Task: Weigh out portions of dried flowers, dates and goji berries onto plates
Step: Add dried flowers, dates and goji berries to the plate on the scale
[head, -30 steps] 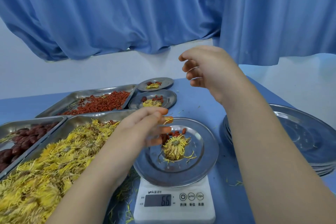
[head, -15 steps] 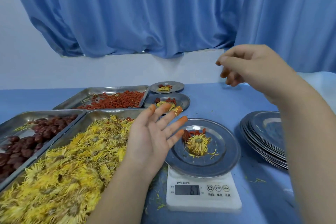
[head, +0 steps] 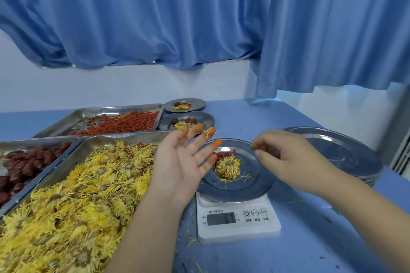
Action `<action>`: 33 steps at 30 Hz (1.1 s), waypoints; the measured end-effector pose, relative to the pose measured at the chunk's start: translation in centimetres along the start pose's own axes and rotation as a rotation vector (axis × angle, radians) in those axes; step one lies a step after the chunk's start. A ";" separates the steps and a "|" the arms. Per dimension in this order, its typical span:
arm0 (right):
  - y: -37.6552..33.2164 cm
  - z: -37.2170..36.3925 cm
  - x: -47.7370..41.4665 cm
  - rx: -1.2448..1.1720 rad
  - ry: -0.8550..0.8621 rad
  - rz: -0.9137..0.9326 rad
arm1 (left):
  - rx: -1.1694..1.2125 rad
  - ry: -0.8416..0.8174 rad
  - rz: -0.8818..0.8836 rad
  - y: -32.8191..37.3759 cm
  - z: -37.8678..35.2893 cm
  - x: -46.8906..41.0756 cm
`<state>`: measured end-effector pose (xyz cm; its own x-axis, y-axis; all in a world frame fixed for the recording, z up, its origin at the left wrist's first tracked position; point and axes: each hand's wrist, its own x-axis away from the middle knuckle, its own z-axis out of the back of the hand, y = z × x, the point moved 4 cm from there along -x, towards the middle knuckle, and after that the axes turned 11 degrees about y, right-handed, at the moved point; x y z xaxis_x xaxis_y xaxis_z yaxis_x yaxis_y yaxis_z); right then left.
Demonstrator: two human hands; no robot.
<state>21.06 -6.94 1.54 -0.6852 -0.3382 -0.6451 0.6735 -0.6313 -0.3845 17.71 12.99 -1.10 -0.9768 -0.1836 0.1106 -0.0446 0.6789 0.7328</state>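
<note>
A small steel plate (head: 235, 194) sits on a white scale (head: 238, 227) whose display reads 6.7. On the plate lie one dried yellow flower (head: 228, 166) and a few goji berries (head: 224, 155). My left hand (head: 184, 162) hovers palm up at the plate's left rim, fingers spread, with orange-stained tips and a few petals stuck to one finger. Over the plate's right rim is my right hand (head: 286, 157), its fingers loosely curled downward and holding nothing that I can see.
Three steel trays stand at the left: dried flowers (head: 66, 195), goji berries (head: 119, 123) and dates (head: 22, 162). Two filled plates (head: 188, 121) (head: 185, 105) sit behind the scale. A stack of empty plates (head: 339, 153) stands at the right, near the table edge. Loose petals litter the blue tabletop.
My right hand came down from up near the curtain to just above the plate's right rim. My left hand turned palm up and spread its fingers. The reading rose from 6.6 to 6.7.
</note>
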 end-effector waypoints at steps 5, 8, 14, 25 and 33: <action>2.6 -0.8 3.2 0.077 0.052 -0.150 | -0.019 -0.001 0.004 -0.3 0.0 -0.2; 3.7 -1.3 3.6 0.157 -0.033 -0.323 | -0.038 -0.010 0.003 -0.2 -0.1 -0.1; 4.1 -2.4 4.0 -0.221 -0.070 -0.646 | -0.051 -0.032 -0.016 0.8 -0.7 0.3; 3.9 -3.2 4.0 -0.857 0.125 -0.909 | -0.088 -0.119 -0.174 7.6 -3.3 -1.0; 5.9 -3.2 -0.9 -0.895 0.273 -0.963 | -0.078 -0.094 -0.189 9.7 -2.2 -1.9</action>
<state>26.48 -8.11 -2.29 -0.9793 0.1945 0.0553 -0.0222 0.1683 -0.9855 19.62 18.39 7.28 -0.9680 -0.2327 -0.0939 -0.2159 0.5814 0.7845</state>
